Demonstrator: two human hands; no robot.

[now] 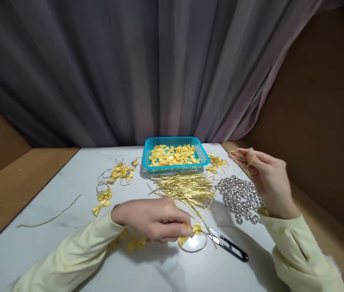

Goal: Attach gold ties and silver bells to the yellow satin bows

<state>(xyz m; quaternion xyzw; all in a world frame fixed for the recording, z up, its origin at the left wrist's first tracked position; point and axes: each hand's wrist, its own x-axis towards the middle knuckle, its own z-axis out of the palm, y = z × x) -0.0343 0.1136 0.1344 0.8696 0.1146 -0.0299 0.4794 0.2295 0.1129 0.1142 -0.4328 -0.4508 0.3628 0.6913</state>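
Observation:
Between the thumb and fingers of my left hand [162,221], low over the table, is a yellow bow [197,228] with a loop of thin cord [206,243] hanging round below it. A small silvery bead shows at the knot. Raised at the right, my right hand [266,174] is pinched closed, and a short strand of gold cord [251,160] shows across its thumb. How far that strand runs cannot be made out. Black-handled thread snips [231,247] lie just right of the loop. Partly behind my left forearm are more yellow bows [135,244].
A turquoise basket [176,167] of yellow bows stands at the back. Before it lies a pile of gold cords [184,188], with silver beads [240,198] to the right. Looped bows [121,172] lie left, more [217,162] right. A single cord [50,217] lies far left.

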